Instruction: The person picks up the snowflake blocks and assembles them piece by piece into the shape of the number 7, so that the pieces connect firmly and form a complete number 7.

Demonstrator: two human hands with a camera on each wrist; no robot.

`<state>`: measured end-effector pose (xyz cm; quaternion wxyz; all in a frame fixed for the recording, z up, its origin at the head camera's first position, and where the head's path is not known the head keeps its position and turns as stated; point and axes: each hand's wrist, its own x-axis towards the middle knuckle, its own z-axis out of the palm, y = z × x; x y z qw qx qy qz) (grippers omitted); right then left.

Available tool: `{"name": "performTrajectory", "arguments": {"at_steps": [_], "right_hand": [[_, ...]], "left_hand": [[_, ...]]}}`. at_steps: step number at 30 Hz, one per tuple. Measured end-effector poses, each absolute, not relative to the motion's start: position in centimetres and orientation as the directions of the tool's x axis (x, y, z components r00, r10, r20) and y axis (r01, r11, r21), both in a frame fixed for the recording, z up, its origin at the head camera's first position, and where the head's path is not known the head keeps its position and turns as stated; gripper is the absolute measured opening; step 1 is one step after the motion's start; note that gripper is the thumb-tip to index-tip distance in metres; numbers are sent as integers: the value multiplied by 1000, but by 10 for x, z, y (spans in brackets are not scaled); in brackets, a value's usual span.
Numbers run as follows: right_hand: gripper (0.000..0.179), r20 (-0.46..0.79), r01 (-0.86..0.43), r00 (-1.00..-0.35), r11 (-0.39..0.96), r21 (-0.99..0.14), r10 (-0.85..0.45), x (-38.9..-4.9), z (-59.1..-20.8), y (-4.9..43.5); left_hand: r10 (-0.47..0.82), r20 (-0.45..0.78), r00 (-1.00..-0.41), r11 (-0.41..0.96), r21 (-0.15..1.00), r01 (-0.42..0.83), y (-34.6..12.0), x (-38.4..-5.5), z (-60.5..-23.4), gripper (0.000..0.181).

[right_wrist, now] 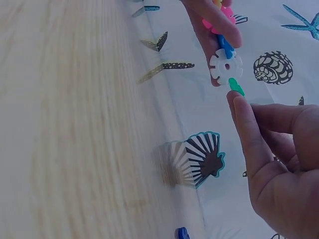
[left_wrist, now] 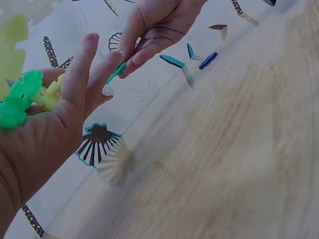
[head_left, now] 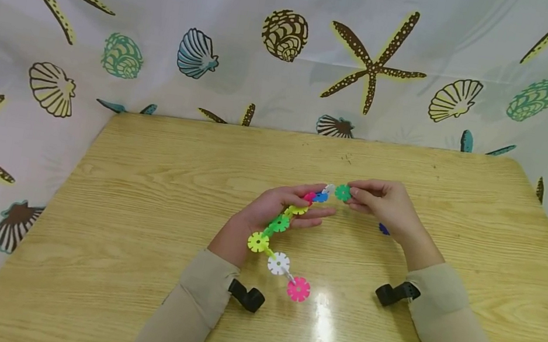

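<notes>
A chain of notched plastic discs in several colours lies across my left hand [head_left: 265,210], whose thumb and fingers hold it near its pink and blue discs. Its other end hangs down past the wrist, with a yellow disc [head_left: 258,242], a white disc [head_left: 278,263] and a pink disc [head_left: 298,289] lowest. My right hand [head_left: 393,208] pinches a green disc [head_left: 343,192] between thumb and fingertips. In the right wrist view, this green disc is edge-on at the rim of the chain's white end disc [right_wrist: 227,66]. Whether their slots are interlocked I cannot tell.
A loose dark blue disc [head_left: 384,229] lies on the wooden table [head_left: 156,177], partly hidden behind the right wrist. Behind the table hangs a white cloth [head_left: 242,24] printed with shells and starfish. Each wrist wears a black camera mount [head_left: 247,297].
</notes>
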<state>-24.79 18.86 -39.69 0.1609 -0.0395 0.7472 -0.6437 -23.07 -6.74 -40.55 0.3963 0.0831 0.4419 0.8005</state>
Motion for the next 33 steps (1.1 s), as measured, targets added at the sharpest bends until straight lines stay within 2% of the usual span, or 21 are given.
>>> {"name": "performTrajectory", "arguments": {"at_steps": [14,22,33], "right_hand": [[36,-177,141,-942,143,-980,-284,-253,-394,187],[42,-258,238,-922,103,-966,-288,-253,-395,181],[41,-284,279,-921,59,-959,-267,-250,-396,179]], "left_hand": [[726,-205,-657,-241,819,-521,-67,-231,-408,50],[734,-199,-649,-222,833,-507,-64,-230,-411,49],[718,-244,-652,-167,849,-502,-64,-231,-414,48]]}}
